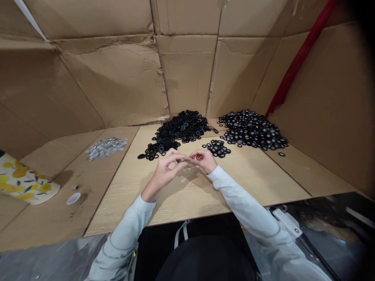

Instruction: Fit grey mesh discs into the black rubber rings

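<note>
My left hand (pixel 169 168) and my right hand (pixel 204 159) meet at the fingertips above the pale board (pixel 193 195). Both are closed in a pinch, and what lies between the fingertips is too small and hidden to make out. Just beyond my left hand spreads a heap of black rings (pixel 184 127). Behind my right hand lies a small pile of black rings with pale centres (pixel 218 148). A larger pile of the same filled rings (pixel 252 130) is at the back right. To the left lie thin grey discs (pixel 107 148) in a heap.
Cardboard walls (pixel 187 74) enclose the back and sides. A lemon-patterned cylinder (pixel 27 181) stands at the left edge, near a small white round lid (pixel 73 198). A small dark tool (pixel 213 128) lies between the back piles. A red strip (pixel 299 62) hangs down the right wall.
</note>
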{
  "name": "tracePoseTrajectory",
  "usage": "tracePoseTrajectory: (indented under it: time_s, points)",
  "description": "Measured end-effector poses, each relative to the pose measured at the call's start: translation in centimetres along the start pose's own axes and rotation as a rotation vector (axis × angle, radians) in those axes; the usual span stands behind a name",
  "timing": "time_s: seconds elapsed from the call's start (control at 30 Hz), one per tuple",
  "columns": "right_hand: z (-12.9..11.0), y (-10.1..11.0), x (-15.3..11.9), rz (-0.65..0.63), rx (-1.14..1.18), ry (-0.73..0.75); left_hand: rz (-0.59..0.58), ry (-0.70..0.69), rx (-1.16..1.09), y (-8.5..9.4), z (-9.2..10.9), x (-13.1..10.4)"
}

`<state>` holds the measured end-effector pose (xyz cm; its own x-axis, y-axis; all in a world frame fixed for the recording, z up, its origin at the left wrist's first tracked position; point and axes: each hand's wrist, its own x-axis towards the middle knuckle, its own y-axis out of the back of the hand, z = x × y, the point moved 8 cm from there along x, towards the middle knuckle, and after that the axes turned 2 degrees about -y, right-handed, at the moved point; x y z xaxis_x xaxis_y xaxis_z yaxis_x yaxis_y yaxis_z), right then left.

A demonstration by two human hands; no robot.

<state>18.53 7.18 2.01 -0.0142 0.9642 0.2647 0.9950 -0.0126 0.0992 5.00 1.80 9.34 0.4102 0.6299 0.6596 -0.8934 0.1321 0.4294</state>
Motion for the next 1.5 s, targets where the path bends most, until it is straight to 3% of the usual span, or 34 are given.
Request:
tracePoseTrajectory:
  time_s: [0.13,0.27,0.43,0.53,0.67,0.8,1.03,1.23,1.5]
  points:
    - [1.0,-1.6,-0.2,-0.13,0.086,-0.072,-0.017,-0.028,0.075,1.0,1.1,1.7]
    - [0.7,-1.4,-0.3,-0.096,0.123,-0.095,-0.06,0.213,-0.156,0.8,-1.8,1.7]
    - [-0.4,0.3,-0.2,0.071,0.115,-0.003,-0.091,0.71,-0.713,-3.2,-6.9,-1.7]
    - [-0.9,0.9,-0.4,0.142,0.018,0.085,-0.134,0.814,-0.928,-6.0,-7.5,-2.7]
    - [-1.4,0.8,-0.7,0.145,-0.047,0.137,-0.057,0.807,-0.96,-7.3,-7.9,-2.5]
    - [-1.3,1.2,-0.6,0.179,0.034,0.082,-0.009,0.758,-0.926,-7.4,-7.9,-2.3]
    - [-1.5,1.8,-0.6,0.226,0.072,0.086,-0.039,0.755,-0.941,-7.7,-7.1,-2.8]
    - [-0.9,2.8,-0.1,0.284,0.098,0.084,0.119,0.729,-0.818,-6.2,-6.5,-3.1]
    - [0.0,4.1,0.4,0.363,0.164,0.018,-0.086,0.486,-0.513,-6.0,-5.0,-2.0]
